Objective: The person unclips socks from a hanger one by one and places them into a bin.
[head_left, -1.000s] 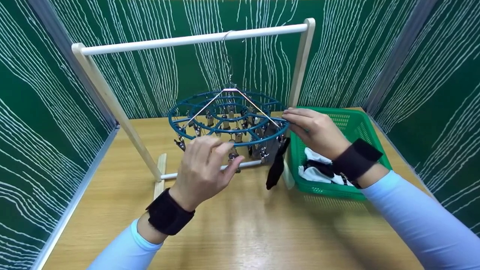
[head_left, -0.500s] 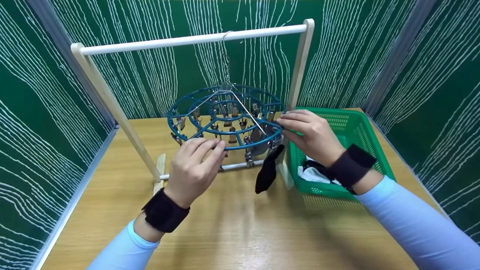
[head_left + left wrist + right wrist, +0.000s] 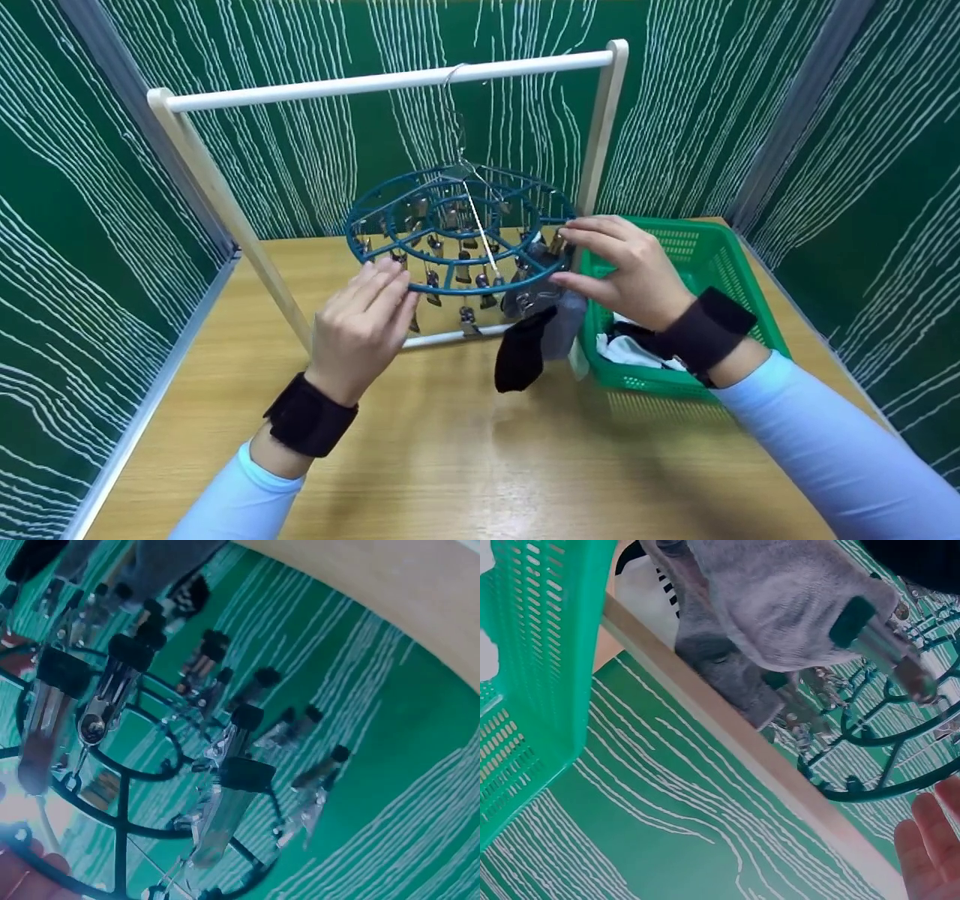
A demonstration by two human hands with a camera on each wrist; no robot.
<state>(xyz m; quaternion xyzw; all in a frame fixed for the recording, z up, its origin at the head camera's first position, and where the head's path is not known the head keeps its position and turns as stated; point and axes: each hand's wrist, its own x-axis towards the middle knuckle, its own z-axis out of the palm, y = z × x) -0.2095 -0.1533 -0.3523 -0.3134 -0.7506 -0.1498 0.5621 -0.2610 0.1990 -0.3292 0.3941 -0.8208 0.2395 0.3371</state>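
A round teal clip hanger [image 3: 469, 291] hangs by its metal hook and chain, with many metal clips [image 3: 229, 814] below its rings. At its front-left rim my left hand [image 3: 360, 326] pinches the ring between fingers and thumb. My right hand [image 3: 637, 274] is at the right rim, thumb spread away from nearly straight fingers, which appear beside the ring in the right wrist view. A black sock [image 3: 519, 356] dangles from the front right of the hanger. Behind it hangs a grey sock [image 3: 780, 600], held up by a clip with a dark tip.
The hanger's hook sits on the white bar [image 3: 337, 85] of a wooden rack [image 3: 202, 191]. A green perforated basket [image 3: 739, 292] stands to the right, holding white [image 3: 630, 351] and black cloth items. Patterned green panels enclose the wooden table [image 3: 450, 465].
The hanger has turned, carrying the black sock leftward and bringing the grey one into view. My left hand has moved left with the rim; my right thumb has spread from the fingers.
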